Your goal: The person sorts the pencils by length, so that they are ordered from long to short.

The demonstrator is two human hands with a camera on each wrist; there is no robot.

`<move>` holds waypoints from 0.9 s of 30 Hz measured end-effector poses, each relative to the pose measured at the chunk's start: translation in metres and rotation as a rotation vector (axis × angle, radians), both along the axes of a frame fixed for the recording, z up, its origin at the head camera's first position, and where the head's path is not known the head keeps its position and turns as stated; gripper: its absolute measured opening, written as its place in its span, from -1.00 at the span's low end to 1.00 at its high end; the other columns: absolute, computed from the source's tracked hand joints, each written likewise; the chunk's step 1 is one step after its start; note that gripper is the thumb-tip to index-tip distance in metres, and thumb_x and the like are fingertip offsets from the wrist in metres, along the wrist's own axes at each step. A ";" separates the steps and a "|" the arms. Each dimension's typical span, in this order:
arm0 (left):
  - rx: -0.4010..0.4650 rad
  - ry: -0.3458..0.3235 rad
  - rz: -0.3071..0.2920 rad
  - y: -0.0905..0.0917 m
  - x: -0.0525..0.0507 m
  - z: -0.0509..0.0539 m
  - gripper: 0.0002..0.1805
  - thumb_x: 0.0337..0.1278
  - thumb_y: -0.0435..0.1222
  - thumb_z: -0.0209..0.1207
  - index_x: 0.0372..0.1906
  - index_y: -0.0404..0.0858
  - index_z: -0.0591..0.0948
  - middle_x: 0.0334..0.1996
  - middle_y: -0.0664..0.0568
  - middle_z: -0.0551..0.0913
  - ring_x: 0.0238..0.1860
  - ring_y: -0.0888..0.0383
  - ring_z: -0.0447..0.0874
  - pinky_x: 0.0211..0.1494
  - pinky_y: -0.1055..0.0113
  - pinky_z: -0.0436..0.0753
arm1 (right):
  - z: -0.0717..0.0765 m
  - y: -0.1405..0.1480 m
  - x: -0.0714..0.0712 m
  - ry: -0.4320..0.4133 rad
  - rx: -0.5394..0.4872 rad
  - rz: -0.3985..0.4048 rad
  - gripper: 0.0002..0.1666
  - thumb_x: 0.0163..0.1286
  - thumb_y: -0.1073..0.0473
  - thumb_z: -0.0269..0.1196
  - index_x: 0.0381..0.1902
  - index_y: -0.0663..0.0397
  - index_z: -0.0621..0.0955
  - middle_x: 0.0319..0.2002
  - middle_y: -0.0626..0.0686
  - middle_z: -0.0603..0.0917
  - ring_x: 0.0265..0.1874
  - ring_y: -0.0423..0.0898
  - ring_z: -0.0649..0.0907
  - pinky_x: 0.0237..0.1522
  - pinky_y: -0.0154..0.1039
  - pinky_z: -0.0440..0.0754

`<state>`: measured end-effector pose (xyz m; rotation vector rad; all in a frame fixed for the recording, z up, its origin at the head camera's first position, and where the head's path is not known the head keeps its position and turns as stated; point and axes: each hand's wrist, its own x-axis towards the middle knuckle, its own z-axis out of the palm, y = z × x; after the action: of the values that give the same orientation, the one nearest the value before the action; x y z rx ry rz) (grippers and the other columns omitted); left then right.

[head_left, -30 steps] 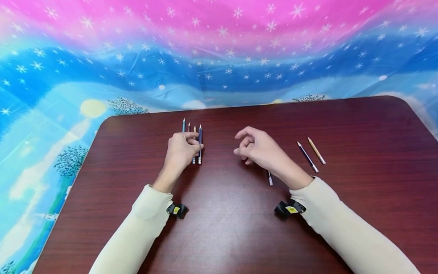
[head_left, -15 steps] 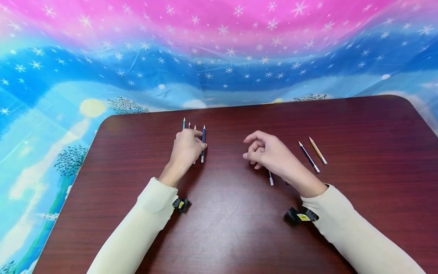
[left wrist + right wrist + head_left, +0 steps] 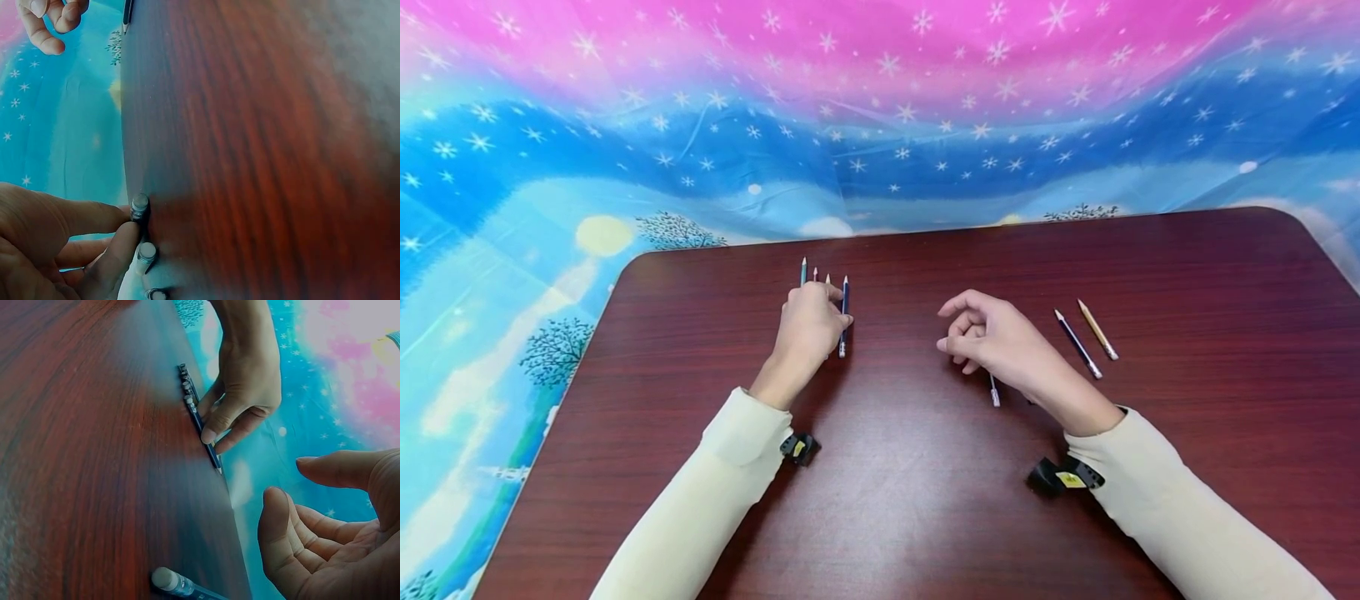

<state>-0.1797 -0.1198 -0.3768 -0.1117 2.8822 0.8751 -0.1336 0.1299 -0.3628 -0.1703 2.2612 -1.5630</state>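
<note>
My left hand (image 3: 808, 329) pinches a dark blue pencil (image 3: 844, 317) between thumb and fingers at the right end of a row of pencils lying side by side. Beyond the hand show the tips of a teal pencil (image 3: 804, 269) and others; the hand hides their middles. In the left wrist view the eraser end (image 3: 140, 203) of the pinched pencil sits at the fingertips. My right hand (image 3: 992, 333) hovers with loosely bent fingers, thumb apart from them, holding nothing. Under it lies a partly hidden pencil (image 3: 995, 392), only its eraser end showing.
A dark pencil (image 3: 1078, 343) and a yellow pencil (image 3: 1097, 329) lie slanted on the brown table (image 3: 895, 467), right of the right hand. A snowflake-patterned cloth (image 3: 880, 125) hangs behind the table's back edge. Each wrist wears a small black camera (image 3: 800, 448).
The left hand has moved slightly right, and the dark blue pencil sits a little farther from its neighbour. The right hand has shifted right and nearer to the person, still holding nothing.
</note>
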 end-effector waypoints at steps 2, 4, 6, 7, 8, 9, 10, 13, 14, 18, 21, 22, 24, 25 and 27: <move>-0.008 0.007 -0.008 0.000 0.001 0.000 -0.61 0.33 -0.35 0.36 0.22 -0.30 0.70 -0.21 -0.10 0.85 -0.12 0.04 0.85 -0.04 0.11 0.78 | 0.000 0.000 0.000 -0.002 -0.001 0.003 -0.52 0.45 0.33 0.29 0.27 0.33 0.48 -0.32 0.10 0.61 -0.37 0.04 0.69 -0.31 -0.12 0.77; -0.017 0.013 -0.015 0.000 0.002 0.001 -0.62 0.34 -0.35 0.35 0.22 -0.30 0.70 -0.21 -0.10 0.85 -0.12 0.03 0.85 -0.04 0.10 0.78 | 0.001 0.000 0.000 -0.002 -0.003 0.006 -0.53 0.45 0.33 0.29 0.26 0.33 0.48 -0.33 0.10 0.61 -0.37 0.04 0.69 -0.31 -0.12 0.77; -0.025 0.018 -0.017 0.000 0.002 0.001 -0.62 0.35 -0.35 0.34 0.22 -0.30 0.71 -0.21 -0.10 0.85 -0.12 0.02 0.84 -0.04 0.09 0.78 | 0.002 0.000 0.000 0.001 -0.007 0.010 -0.53 0.45 0.33 0.29 0.26 0.33 0.48 -0.33 0.10 0.61 -0.38 0.03 0.69 -0.31 -0.12 0.77; -0.031 0.020 -0.018 -0.001 0.002 0.001 -0.62 0.35 -0.35 0.34 0.22 -0.29 0.71 -0.21 -0.10 0.85 -0.12 0.02 0.84 -0.04 0.09 0.78 | 0.001 0.000 0.000 0.004 -0.009 0.014 -0.53 0.44 0.33 0.29 0.26 0.34 0.48 -0.33 0.10 0.62 -0.38 0.02 0.69 -0.31 -0.12 0.77; -0.035 0.021 -0.018 -0.001 0.002 0.001 -0.62 0.35 -0.35 0.34 0.22 -0.29 0.71 -0.21 -0.10 0.85 -0.12 0.01 0.84 -0.03 0.09 0.78 | 0.001 0.000 0.000 0.005 -0.009 0.014 -0.53 0.45 0.33 0.29 0.26 0.35 0.48 -0.34 0.10 0.62 -0.38 0.02 0.69 -0.32 -0.12 0.77; -0.039 0.022 -0.017 -0.001 0.002 0.001 -0.63 0.34 -0.35 0.34 0.21 -0.29 0.71 -0.21 -0.10 0.85 -0.12 0.01 0.84 -0.03 0.09 0.78 | 0.001 0.000 0.000 0.005 -0.010 0.015 -0.53 0.44 0.34 0.28 0.25 0.35 0.48 -0.34 0.10 0.62 -0.39 0.01 0.69 -0.32 -0.12 0.77; -0.042 0.022 -0.018 -0.001 0.002 0.001 -0.63 0.34 -0.35 0.34 0.22 -0.29 0.71 -0.21 -0.10 0.85 -0.11 0.01 0.84 -0.02 0.09 0.78 | 0.001 0.000 0.001 0.006 -0.010 0.014 -0.53 0.44 0.34 0.28 0.25 0.35 0.48 -0.34 0.10 0.62 -0.39 0.01 0.69 -0.32 -0.12 0.77; -0.043 0.019 -0.018 -0.001 0.003 0.001 -0.63 0.35 -0.36 0.33 0.22 -0.29 0.71 -0.21 -0.10 0.85 -0.11 0.02 0.84 -0.03 0.09 0.79 | 0.001 0.000 0.001 0.008 -0.008 0.015 -0.52 0.44 0.33 0.29 0.26 0.35 0.48 -0.34 0.09 0.62 -0.39 -0.01 0.69 -0.32 -0.12 0.77; -0.042 0.019 -0.018 -0.002 0.002 0.001 -0.63 0.35 -0.36 0.33 0.22 -0.29 0.71 -0.20 -0.10 0.85 -0.12 0.02 0.84 -0.04 0.09 0.79 | 0.001 0.001 0.001 0.006 -0.007 0.013 -0.53 0.44 0.33 0.29 0.25 0.34 0.49 -0.34 0.09 0.62 -0.39 -0.01 0.69 -0.32 -0.13 0.77; -0.046 0.022 -0.025 -0.002 0.002 0.001 -0.63 0.36 -0.36 0.32 0.22 -0.30 0.71 -0.20 -0.09 0.84 -0.12 0.02 0.84 -0.04 0.10 0.78 | 0.001 0.001 0.002 0.010 -0.004 0.014 -0.52 0.43 0.32 0.30 0.25 0.35 0.49 -0.34 0.08 0.62 -0.40 -0.03 0.69 -0.32 -0.14 0.77; -0.047 0.029 -0.033 -0.003 0.002 0.000 -0.64 0.36 -0.37 0.31 0.21 -0.30 0.71 -0.20 -0.10 0.84 -0.13 0.02 0.84 -0.05 0.10 0.79 | 0.001 0.002 0.002 0.010 -0.003 0.017 -0.52 0.43 0.32 0.30 0.25 0.35 0.49 -0.34 0.09 0.62 -0.40 -0.04 0.69 -0.32 -0.15 0.77; -0.047 0.032 -0.035 -0.003 0.002 0.000 -0.64 0.36 -0.37 0.31 0.21 -0.30 0.71 -0.20 -0.11 0.84 -0.13 0.02 0.84 -0.06 0.11 0.79 | 0.001 0.002 0.002 0.011 -0.004 0.017 -0.52 0.43 0.31 0.30 0.25 0.35 0.49 -0.34 0.09 0.62 -0.40 -0.05 0.69 -0.33 -0.15 0.77; -0.046 0.036 -0.037 -0.004 0.002 0.000 -0.65 0.36 -0.37 0.31 0.20 -0.30 0.71 -0.21 -0.11 0.84 -0.15 0.02 0.84 -0.09 0.11 0.79 | 0.000 0.002 0.002 0.008 -0.004 0.018 -0.52 0.44 0.31 0.31 0.25 0.35 0.49 -0.33 0.10 0.62 -0.41 -0.05 0.69 -0.33 -0.16 0.76; -0.045 0.037 -0.037 -0.004 0.002 0.000 -0.66 0.36 -0.38 0.31 0.19 -0.30 0.71 -0.21 -0.12 0.84 -0.16 0.02 0.84 -0.11 0.12 0.79 | 0.000 0.002 0.002 0.008 -0.004 0.020 -0.51 0.43 0.31 0.30 0.25 0.35 0.48 -0.33 0.10 0.62 -0.41 -0.05 0.69 -0.33 -0.16 0.76; -0.047 0.037 -0.039 -0.004 0.002 0.000 -0.66 0.36 -0.38 0.31 0.19 -0.31 0.71 -0.22 -0.12 0.84 -0.17 0.02 0.84 -0.13 0.13 0.79 | -0.001 0.002 0.002 0.006 -0.007 0.024 -0.51 0.43 0.32 0.30 0.26 0.35 0.48 -0.33 0.10 0.63 -0.41 -0.05 0.69 -0.33 -0.17 0.76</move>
<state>-0.1782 -0.1234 -0.3770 -0.0435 2.9298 0.8112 -0.1311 0.1319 -0.3638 -0.2031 2.2503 -1.5598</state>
